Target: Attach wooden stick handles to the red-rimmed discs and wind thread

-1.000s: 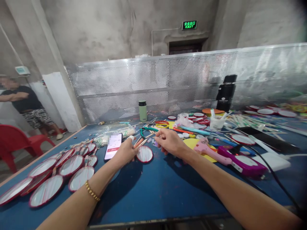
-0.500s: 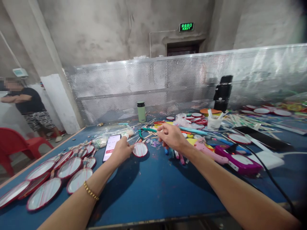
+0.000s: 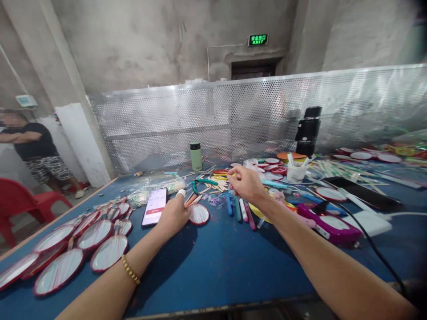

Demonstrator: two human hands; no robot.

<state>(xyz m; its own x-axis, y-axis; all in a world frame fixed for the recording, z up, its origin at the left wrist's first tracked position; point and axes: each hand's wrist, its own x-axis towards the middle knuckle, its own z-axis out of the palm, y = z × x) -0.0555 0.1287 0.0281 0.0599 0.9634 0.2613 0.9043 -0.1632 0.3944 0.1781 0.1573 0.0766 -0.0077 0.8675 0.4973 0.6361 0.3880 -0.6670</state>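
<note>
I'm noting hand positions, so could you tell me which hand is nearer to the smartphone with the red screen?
Left. The left hand lies just right of the smartphone; the right hand is farther right, over the markers.

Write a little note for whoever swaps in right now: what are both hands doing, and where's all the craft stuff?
Left hand: rests on the blue table, against a small red-rimmed disc, beside the phone.
Right hand: reaching into the sticks by the green pliers; whether it grips anything cannot be told.
Marker pens lie below the right hand; pink glue gun to the right.
Done: a pile of finished red-rimmed discs at left.
Left: the small disc looks unfinished.
</note>
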